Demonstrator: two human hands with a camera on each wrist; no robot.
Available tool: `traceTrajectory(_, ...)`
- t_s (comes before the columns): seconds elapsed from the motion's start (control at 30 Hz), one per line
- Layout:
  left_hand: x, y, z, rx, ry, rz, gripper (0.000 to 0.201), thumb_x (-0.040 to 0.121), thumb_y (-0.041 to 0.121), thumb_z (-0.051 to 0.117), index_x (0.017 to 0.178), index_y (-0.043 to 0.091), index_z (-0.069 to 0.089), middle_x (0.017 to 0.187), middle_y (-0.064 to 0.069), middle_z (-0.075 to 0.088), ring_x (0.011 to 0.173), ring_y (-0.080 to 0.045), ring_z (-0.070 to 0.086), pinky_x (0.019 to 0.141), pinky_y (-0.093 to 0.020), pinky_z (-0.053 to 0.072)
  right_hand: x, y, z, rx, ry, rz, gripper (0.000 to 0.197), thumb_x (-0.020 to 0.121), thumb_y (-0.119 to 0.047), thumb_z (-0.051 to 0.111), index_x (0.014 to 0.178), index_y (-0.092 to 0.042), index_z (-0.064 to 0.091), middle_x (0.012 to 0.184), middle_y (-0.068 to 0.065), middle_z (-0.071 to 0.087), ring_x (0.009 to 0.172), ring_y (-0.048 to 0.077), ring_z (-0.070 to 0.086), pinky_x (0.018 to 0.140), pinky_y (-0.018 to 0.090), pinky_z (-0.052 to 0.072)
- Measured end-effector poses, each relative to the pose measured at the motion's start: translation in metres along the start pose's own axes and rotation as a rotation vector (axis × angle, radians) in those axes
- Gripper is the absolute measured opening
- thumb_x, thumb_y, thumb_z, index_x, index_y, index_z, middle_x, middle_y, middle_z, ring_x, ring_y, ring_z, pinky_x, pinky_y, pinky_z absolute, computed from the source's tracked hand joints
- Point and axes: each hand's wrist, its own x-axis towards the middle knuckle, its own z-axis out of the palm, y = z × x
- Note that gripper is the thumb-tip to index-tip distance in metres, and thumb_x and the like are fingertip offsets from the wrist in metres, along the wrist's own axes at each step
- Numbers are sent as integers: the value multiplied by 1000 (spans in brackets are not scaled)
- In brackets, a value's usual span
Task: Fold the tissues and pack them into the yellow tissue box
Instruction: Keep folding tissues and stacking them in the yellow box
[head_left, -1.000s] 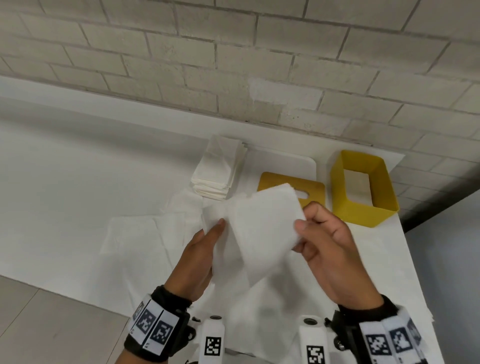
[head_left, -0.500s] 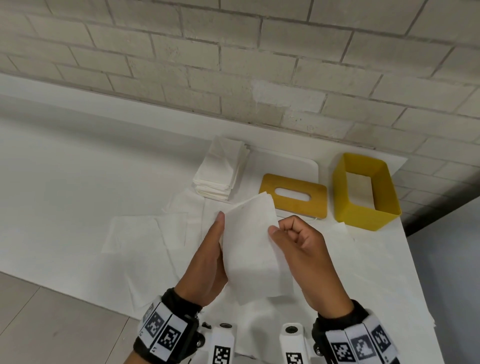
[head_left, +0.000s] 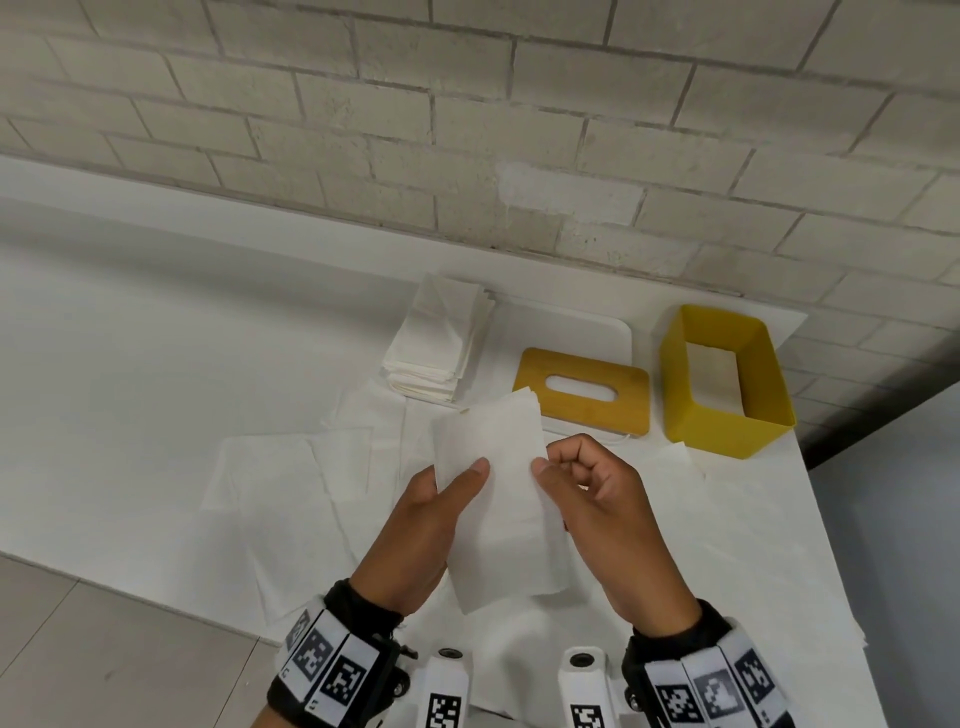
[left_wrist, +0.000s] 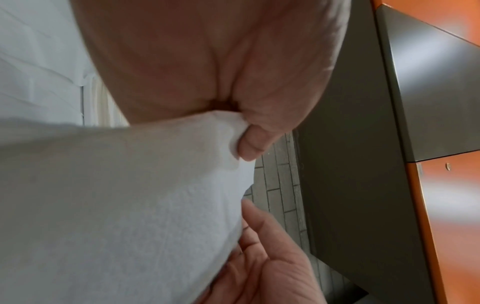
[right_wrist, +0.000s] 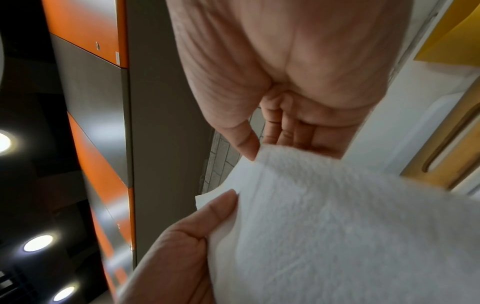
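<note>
Since a second ago the tissue (head_left: 493, 499) has gone from a spread, slanted sheet to a narrow upright fold, held above the desk (head_left: 130, 364) between both hands. The left hand (head_left: 415, 540) pinches its left edge, the right hand (head_left: 602, 514) its right edge; the fingers behind the tissue are hidden. The yellow tissue box (head_left: 727, 431) stands open near the desk's right edge, beside its lid (head_left: 582, 400).

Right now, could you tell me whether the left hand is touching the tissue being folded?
Touching: in the head view the left hand pinches the tissue, its thumb lying across the sheet's front face.
</note>
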Motion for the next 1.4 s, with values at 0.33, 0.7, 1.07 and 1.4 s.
traceTrajectory(0.33, 9, 7, -11, 1170, -377, 459, 22, 108, 26, 48, 89, 26, 58, 71, -2, 55, 58, -1, 50, 59, -18, 34, 21, 1, -20, -391, -325, -200, 44, 86, -22, 80, 124, -34, 62, 112, -17, 69, 111, -2, 62, 88, 10, 43)
traceTrajectory(0.7, 34, -2, -36, 1287, 43, 390, 9, 93, 36, 68, 100, 30, 68, 83, 10, 71, 76, -15, 66, 73, -36, 56, 34, 34, -52, -172, 40, -140, 11, 95, -26, 69, 89, -17, 66, 72, 13, 51, 67, 27, 45, 65, 39, 40)
traceTrajectory(1.07, 59, -45, -41, 1189, 156, 390, 16, 87, 28, 77, 102, 24, 72, 68, 16, 56, 63, -5, 55, 58, -20, 43, 29, 108, -54, -238, 153, 97, 22, 92, -14, 70, 92, -36, 68, 61, -19, 64, 57, 2, 56, 62, 18, 47)
traceTrajectory(1.4, 60, -46, -30, 1097, 171, 413, 19, 88, 29, 77, 105, 34, 69, 82, 15, 72, 72, -2, 63, 66, -17, 50, 24, 88, -55, -228, 207, -10, 13, 95, -14, 66, 100, -26, 69, 53, -25, 54, 51, -1, 49, 54, 10, 37)
